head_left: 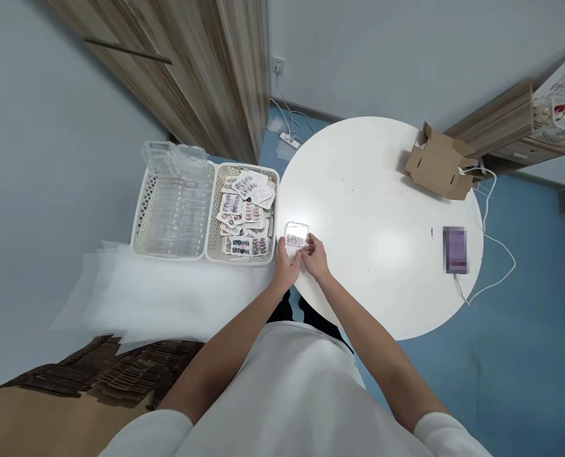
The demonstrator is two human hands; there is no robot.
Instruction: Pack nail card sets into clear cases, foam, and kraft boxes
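A small clear plastic case [296, 234] with a card of coloured pieces inside lies at the left edge of the round white table [382, 209]. My left hand [286, 265] and my right hand [315, 255] meet at its near edge, fingers pinched on it. Whether the case is lifted off the table I cannot tell.
Left of the table stand two white baskets: one with clear empty cases [172, 209], one with printed cards [244, 212]. A torn cardboard box [442, 164] and a phone on a cable [455, 249] lie at the table's right. A brown carton [68, 393] sits at lower left.
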